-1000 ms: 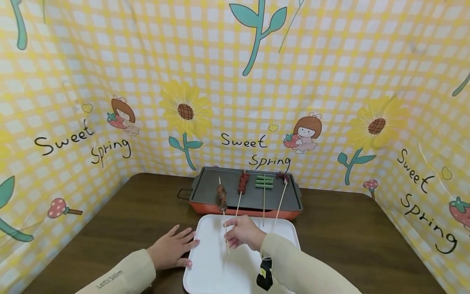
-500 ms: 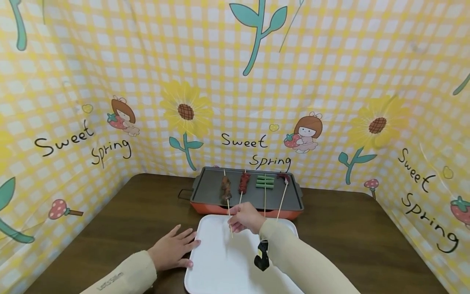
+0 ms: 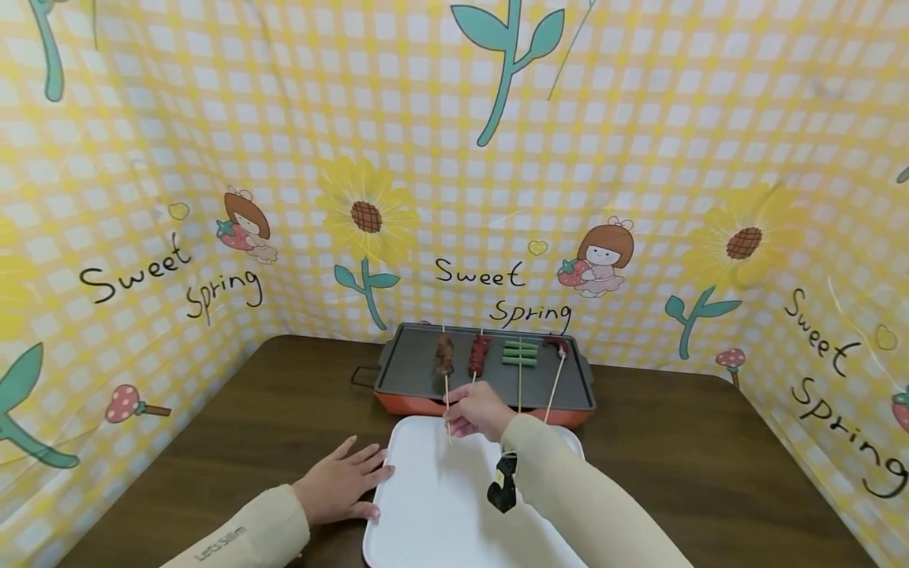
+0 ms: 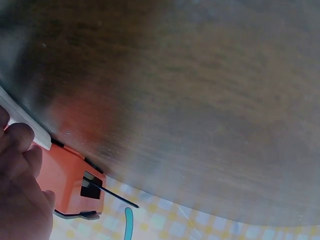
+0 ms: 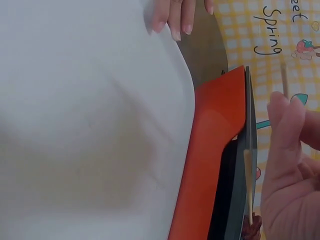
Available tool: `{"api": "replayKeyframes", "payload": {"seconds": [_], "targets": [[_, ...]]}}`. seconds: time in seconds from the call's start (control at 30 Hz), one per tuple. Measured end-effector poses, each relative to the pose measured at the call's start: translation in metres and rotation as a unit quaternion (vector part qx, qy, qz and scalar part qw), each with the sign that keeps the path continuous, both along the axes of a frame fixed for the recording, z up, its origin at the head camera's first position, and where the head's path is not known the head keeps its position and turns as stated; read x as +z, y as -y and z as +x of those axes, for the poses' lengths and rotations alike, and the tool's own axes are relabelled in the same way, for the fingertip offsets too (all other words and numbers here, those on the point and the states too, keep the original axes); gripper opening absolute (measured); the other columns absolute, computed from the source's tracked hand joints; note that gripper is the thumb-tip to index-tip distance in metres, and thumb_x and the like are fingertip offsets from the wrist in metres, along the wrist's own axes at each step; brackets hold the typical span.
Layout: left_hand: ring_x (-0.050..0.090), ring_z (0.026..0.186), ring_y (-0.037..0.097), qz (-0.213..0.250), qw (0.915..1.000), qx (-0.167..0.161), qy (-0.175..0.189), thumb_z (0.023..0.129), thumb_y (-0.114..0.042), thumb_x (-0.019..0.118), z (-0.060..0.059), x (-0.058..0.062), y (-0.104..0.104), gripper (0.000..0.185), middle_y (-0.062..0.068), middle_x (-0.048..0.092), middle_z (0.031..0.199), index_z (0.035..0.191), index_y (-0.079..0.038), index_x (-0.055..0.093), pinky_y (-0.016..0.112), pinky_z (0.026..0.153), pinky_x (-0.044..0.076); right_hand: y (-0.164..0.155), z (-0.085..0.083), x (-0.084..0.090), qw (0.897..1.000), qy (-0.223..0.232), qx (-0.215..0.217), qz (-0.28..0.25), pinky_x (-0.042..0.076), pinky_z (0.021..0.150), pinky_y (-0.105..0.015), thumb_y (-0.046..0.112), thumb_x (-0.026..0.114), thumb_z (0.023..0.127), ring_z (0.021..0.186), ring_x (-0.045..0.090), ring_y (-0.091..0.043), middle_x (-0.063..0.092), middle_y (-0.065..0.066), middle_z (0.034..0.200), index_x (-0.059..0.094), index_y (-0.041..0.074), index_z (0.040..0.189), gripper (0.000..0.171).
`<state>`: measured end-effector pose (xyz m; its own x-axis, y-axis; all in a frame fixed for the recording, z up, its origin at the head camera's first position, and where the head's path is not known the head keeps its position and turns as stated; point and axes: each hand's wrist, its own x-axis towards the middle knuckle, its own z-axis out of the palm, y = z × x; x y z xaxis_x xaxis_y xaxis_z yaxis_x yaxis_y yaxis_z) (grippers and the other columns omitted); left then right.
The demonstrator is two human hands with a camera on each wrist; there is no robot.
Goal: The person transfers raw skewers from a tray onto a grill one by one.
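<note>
Pinching the meat skewer (image 3: 445, 364) by its stick in the right hand (image 3: 477, 410), meat over the griddle (image 3: 405, 371), left hand (image 3: 341, 489) flat beside the tray (image 3: 426, 513); loose pinch risks rolling, dropping meat

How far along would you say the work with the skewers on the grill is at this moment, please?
Three skewers lie on the grill: a red meat skewer, a green vegetable skewer and a dark one at the right. The right hand pinches the stick of a fourth, brown meat skewer, over the plate. The left hand rests flat beside the white tray, which holds nothing; only letting go remains.
</note>
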<state>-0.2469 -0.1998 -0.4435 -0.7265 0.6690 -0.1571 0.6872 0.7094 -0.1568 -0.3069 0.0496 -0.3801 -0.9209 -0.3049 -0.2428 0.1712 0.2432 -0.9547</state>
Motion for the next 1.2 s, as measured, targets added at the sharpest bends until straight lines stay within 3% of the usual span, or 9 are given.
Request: {"api": "replayKeyframes", "payload": {"seconds": [0.23,0.53,0.67,0.8,1.2], "targets": [[0.039,0.135,0.025,0.004,1.0,-0.001,0.0,0.09,-0.065,0.039,0.001,-0.001,0.0,0.071,0.009,0.048,0.143,0.14,-0.017,0.052,0.054,0.107,0.026,0.009,0.003,-0.002,0.999,0.043,-0.006,-0.013,0.048,0.049,-0.023,-0.004,0.05,0.094,0.05,0.051,-0.013,0.057,-0.009,0.071,0.045,-0.007,0.136,0.043],[0.04,0.135,0.026,0.004,1.0,-0.005,-0.005,0.09,-0.067,0.035,-0.001,0.0,-0.001,0.073,0.008,0.048,0.143,0.14,-0.017,0.052,0.054,0.107,0.027,0.013,-0.005,-0.005,0.999,0.034,-0.021,-0.021,0.048,0.047,-0.022,-0.003,0.047,0.098,0.049,0.05,-0.012,0.055,-0.008,0.068,0.033,-0.005,0.146,0.05],[0.04,0.134,0.026,0.005,0.9999,-0.008,-0.006,0.09,-0.066,0.037,0.0,-0.001,-0.001,0.072,0.009,0.048,0.143,0.139,-0.017,0.053,0.054,0.106,0.028,0.016,-0.006,-0.006,0.999,0.034,-0.029,-0.021,0.052,0.053,-0.023,-0.009,0.051,0.093,0.054,0.054,-0.012,0.062,-0.02,0.086,0.037,-0.008,0.143,0.051],[0.04,0.135,0.025,0.003,0.9999,-0.007,-0.008,0.089,-0.066,0.038,0.001,-0.002,0.001,0.071,0.008,0.048,0.143,0.139,-0.018,0.053,0.054,0.106,0.028,0.019,-0.007,-0.005,0.998,0.037,-0.04,-0.024,0.055,0.062,-0.025,-0.013,0.054,0.089,0.061,0.058,-0.012,0.06,-0.03,0.108,0.043,-0.011,0.138,0.05],[0.039,0.136,0.025,0.011,0.9999,0.006,0.002,0.09,-0.066,0.039,0.0,-0.002,0.001,0.071,0.008,0.047,0.144,0.14,-0.017,0.052,0.054,0.107,0.026,0.025,-0.013,-0.005,0.996,0.024,-0.075,-0.029,0.055,0.069,-0.027,-0.013,0.055,0.089,0.07,0.063,-0.015,0.06,-0.027,0.113,0.041,-0.015,0.136,0.049]]}}
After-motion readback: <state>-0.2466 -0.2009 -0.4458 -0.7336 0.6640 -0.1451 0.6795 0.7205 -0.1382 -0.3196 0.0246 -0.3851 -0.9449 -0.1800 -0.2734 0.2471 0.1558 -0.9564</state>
